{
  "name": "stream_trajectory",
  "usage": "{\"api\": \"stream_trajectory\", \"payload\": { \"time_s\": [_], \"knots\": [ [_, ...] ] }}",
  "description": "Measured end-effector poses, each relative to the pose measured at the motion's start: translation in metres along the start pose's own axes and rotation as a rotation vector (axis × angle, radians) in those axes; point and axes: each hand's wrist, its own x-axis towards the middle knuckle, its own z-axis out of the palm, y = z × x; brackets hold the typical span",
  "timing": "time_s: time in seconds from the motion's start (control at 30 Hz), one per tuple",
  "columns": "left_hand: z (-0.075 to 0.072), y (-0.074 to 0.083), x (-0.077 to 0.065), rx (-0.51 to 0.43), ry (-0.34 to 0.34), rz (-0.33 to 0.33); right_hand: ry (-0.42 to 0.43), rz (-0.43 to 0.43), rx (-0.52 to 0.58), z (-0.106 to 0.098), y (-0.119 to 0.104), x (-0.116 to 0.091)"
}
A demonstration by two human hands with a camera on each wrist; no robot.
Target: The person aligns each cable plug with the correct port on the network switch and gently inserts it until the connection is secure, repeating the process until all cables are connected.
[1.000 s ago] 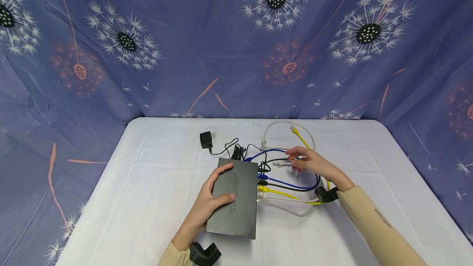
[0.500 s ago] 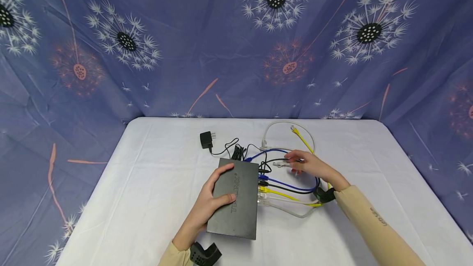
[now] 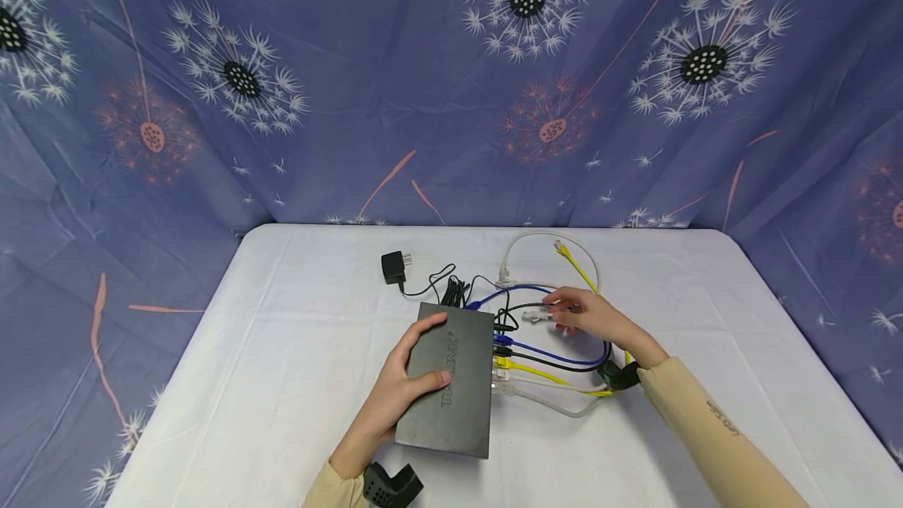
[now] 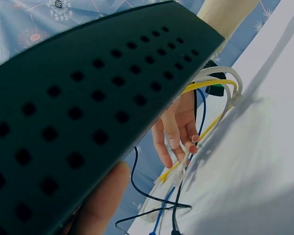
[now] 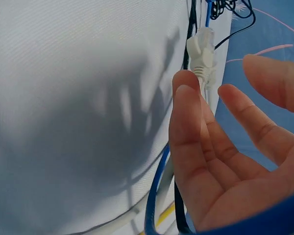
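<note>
My left hand [image 3: 395, 390] grips a black metal network switch [image 3: 466, 414], thumb and a finger over its top. In the left wrist view, the switch's vented side [image 4: 88, 112] looms large, with a fingertip at its edge. Several blue, black, yellow and white network cables run from the ports on its right side. My right hand [image 3: 592, 316] pinches a white network cable just behind its clear plug [image 3: 534, 317], which points toward the switch. In the right wrist view, that white connector [image 5: 201, 51] stands out beyond the fingertips, while other fingers are spread.
A black power adapter [image 3: 393, 266] lies at the back, its thin cord bundled behind the switch. A yellow cable's free plug [image 3: 560, 246] and a looped grey-white cable [image 3: 550, 234] lie behind my right hand. The white-covered table [image 3: 282, 351] backs onto a patterned blue curtain [image 3: 395, 85].
My right hand has shifted slightly down since the earliest frame, staying by the white plug. The left hand and switch have moved slightly to the right.
</note>
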Motion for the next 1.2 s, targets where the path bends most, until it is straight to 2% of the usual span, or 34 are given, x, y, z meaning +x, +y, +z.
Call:
{"api": "stream_trajectory", "payload": {
  "time_s": [0.3, 0.5, 0.73, 1.2],
  "knots": [
    [0.001, 0.001, 0.001, 0.0, -0.001, 0.0, 0.065, 0.004, 0.001, -0.002, -0.014, -0.008],
    [0.001, 0.001, 0.001, 0.003, -0.002, 0.005, 0.094, -0.024, 0.023, -0.005, -0.025, -0.014],
    [0.002, 0.001, 0.001, 0.005, 0.002, 0.01, 0.129, -0.049, -0.01, -0.006, -0.034, -0.018],
    [0.002, 0.001, 0.001, 0.019, 0.016, 0.019, 0.26, -0.153, -0.014, -0.009, -0.066, -0.031]
  ]
}}
